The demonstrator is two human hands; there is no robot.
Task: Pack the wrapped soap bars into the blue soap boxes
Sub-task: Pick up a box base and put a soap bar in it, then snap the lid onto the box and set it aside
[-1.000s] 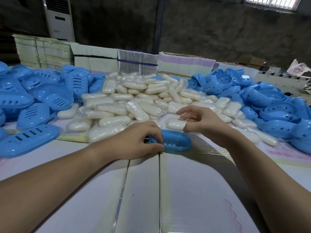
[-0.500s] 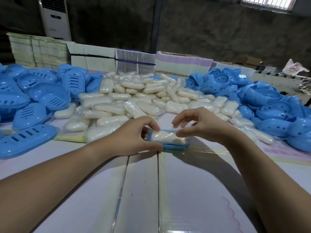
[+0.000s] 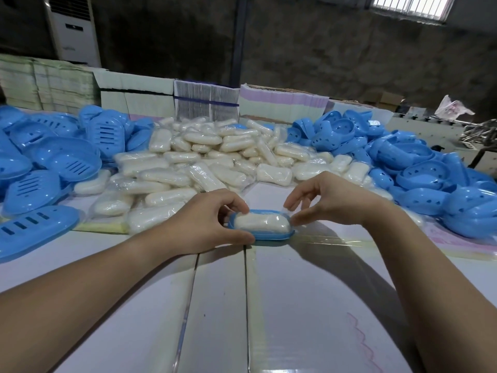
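Blue oval plastic soap-box base (image 3: 271, 235) on the table holds one film-wrapped white soap bar (image 3: 260, 222).
My left hand (image 3: 204, 224) grips its end; my right hand (image 3: 330, 201) pinches loose wrap, which could snag under a lid.

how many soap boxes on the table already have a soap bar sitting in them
1: the blue soap box between the left hand and right hand, holding a wrapped soap bar. Boxes buried in the side piles may hide others.
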